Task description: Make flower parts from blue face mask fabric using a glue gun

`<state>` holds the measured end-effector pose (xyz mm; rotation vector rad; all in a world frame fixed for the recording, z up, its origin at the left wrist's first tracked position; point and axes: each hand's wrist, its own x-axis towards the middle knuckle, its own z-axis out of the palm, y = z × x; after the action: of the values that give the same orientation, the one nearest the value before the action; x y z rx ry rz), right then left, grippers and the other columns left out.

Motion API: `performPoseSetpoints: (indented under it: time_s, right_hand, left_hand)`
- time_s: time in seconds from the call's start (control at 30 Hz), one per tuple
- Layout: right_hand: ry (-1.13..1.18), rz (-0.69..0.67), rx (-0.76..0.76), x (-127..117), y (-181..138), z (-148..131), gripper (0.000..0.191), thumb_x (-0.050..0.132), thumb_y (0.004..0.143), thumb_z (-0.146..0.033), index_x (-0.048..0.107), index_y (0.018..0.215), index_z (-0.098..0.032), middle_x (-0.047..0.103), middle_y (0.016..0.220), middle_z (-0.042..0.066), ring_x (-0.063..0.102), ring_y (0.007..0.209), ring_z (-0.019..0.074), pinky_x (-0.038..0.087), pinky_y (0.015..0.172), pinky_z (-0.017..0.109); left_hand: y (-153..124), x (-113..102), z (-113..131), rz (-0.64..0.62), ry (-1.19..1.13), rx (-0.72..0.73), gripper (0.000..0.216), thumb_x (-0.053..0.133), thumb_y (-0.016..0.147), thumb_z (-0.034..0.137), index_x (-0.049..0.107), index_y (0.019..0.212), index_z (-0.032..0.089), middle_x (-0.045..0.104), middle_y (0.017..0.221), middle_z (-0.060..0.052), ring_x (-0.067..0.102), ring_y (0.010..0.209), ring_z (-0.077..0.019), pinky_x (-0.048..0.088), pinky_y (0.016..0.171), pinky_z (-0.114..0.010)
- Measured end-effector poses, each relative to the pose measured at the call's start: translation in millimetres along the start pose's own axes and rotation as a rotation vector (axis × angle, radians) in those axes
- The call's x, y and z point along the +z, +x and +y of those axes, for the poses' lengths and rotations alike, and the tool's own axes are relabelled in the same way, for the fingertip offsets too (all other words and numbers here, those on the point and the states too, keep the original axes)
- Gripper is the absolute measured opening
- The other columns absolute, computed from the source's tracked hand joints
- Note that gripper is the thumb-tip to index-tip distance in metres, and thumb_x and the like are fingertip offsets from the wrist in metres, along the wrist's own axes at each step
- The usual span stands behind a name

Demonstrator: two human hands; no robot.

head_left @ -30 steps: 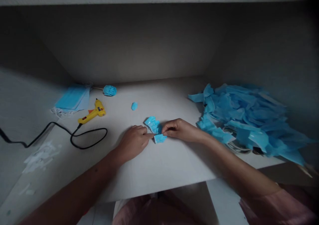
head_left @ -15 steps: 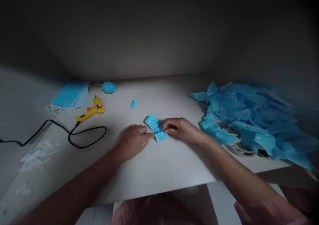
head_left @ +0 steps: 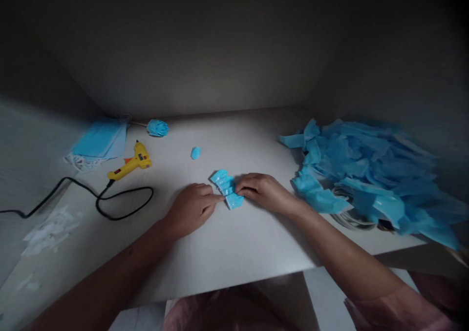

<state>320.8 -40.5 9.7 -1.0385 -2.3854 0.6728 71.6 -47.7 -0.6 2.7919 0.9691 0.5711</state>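
A small piece of pleated blue face mask fabric (head_left: 226, 187) lies on the table between my hands, its folds running crosswise like steps. My left hand (head_left: 192, 206) is mostly curled, with the index finger stretched to the fabric's left edge and holding it there. From the right, my right hand (head_left: 262, 190) pinches the fabric's edge between thumb and fingers. Just beyond them rests a small blue cut piece (head_left: 196, 153). A blue rose made of the same-looking material (head_left: 158, 128) lies farther back on a thin stem.
A yellow glue gun (head_left: 134, 163) with a black cord (head_left: 124, 217) lies at left, near stacked blue face masks (head_left: 98, 139). White scraps (head_left: 47, 231) litter the left side of the white table (head_left: 234, 250). A large heap of blue fabric (head_left: 366, 155) covers the right, over coiled cable (head_left: 353, 222).
The whole view has shifted slightly, with things at left appearing a little farther left. Both hands stay at the pleated fabric in nearly the same pose.
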Motion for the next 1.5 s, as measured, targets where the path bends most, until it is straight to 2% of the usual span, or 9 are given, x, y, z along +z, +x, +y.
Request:
performPoseSetpoints:
  time_s: [0.13,0.27,0.37,0.53,0.63,0.83,1.07,1.3,1.5]
  right_hand:
    - [-0.014,0.013,-0.002,2.0,0.5,-1.6,0.015,0.053,0.094,-0.020,0.068,0.091,-0.022,0.069,0.089,0.002,0.062,0.085,0.0141,0.045,0.076,0.027]
    - [-0.015,0.027,0.004,2.8,1.8,-2.5,0.016,0.053,0.094,-0.020,0.068,0.091,-0.022,0.070,0.091,0.002,0.062,0.086,0.0147,0.045,0.077,0.028]
    - [0.035,0.043,0.011,-0.3,0.2,-3.1,0.017,0.051,0.095,-0.022,0.068,0.095,-0.021,0.069,0.093,0.003,0.063,0.086,0.0144,0.047,0.078,0.028]
    - [-0.005,0.184,-0.076,-7.0,-5.5,-7.7,0.026,0.049,0.089,-0.010,0.069,0.100,-0.022,0.065,0.100,0.006,0.059,0.096,0.0179,0.048,0.086,0.035]
    - [-0.067,0.136,-0.164,-4.8,-5.6,-11.3,0.038,0.047,0.083,0.000,0.071,0.101,-0.024,0.063,0.107,0.006,0.055,0.102,0.0193,0.048,0.088,0.037]
    - [-0.165,0.110,-0.111,10.4,0.4,-10.3,0.035,0.050,0.080,0.002,0.074,0.085,-0.024,0.064,0.106,0.006,0.055,0.102,0.0212,0.050,0.080,0.035]
    - [0.049,0.316,-0.088,3.4,-5.9,-3.5,0.039,0.043,0.085,0.001,0.074,0.088,-0.024,0.064,0.100,0.006,0.059,0.096,0.0178,0.050,0.083,0.037]
    - [-0.018,0.181,-0.166,0.4,-6.6,-7.1,0.035,0.049,0.087,-0.003,0.076,0.088,-0.026,0.065,0.100,0.005,0.057,0.095,0.0186,0.050,0.079,0.035]
    - [-0.068,0.150,-0.166,0.2,-5.8,-6.6,0.036,0.049,0.087,-0.003,0.076,0.090,-0.025,0.066,0.097,0.005,0.057,0.095,0.0187,0.050,0.078,0.035]
  left_hand:
    - [-0.6,-3.6,2.3,0.068,-0.081,-0.039,0.028,0.047,0.086,0.010,0.071,0.094,0.020,0.064,0.076,-0.003,0.056,0.074,-0.0159,0.041,0.068,-0.029]
    - [1.8,-2.2,7.2,-0.014,-0.047,0.015,0.031,0.048,0.088,0.012,0.071,0.102,0.025,0.062,0.073,-0.002,0.055,0.072,-0.0157,0.039,0.069,-0.030]
    - [3.5,-0.9,9.5,-0.068,0.007,-0.022,0.030,0.050,0.088,0.011,0.072,0.101,0.026,0.062,0.073,-0.002,0.055,0.072,-0.0159,0.038,0.070,-0.031]
    - [3.9,-0.3,9.2,-0.094,0.006,-0.041,0.029,0.050,0.088,0.012,0.072,0.100,0.027,0.062,0.074,-0.001,0.055,0.072,-0.0149,0.036,0.069,-0.030]
    - [3.1,1.7,7.5,-0.075,0.015,-0.035,0.029,0.051,0.087,0.011,0.073,0.098,0.027,0.061,0.072,0.000,0.054,0.070,-0.0144,0.034,0.068,-0.029]
    - [1.7,2.1,5.1,-0.087,0.005,-0.044,0.030,0.052,0.086,0.010,0.073,0.097,0.029,0.061,0.072,0.000,0.053,0.069,-0.0138,0.034,0.068,-0.029]
    - [0.3,2.4,3.8,-0.058,-0.015,-0.035,0.033,0.051,0.087,0.009,0.073,0.102,0.029,0.060,0.073,0.000,0.052,0.070,-0.0129,0.034,0.069,-0.029]
    - [-1.5,5.5,-1.1,-0.021,-0.037,-0.014,0.035,0.048,0.090,0.012,0.071,0.108,0.031,0.059,0.071,0.001,0.052,0.068,-0.0119,0.033,0.067,-0.028]
    - [0.1,3.1,0.6,-0.037,-0.038,-0.027,0.033,0.050,0.090,0.012,0.072,0.106,0.030,0.059,0.070,0.001,0.053,0.068,-0.0115,0.033,0.067,-0.027]
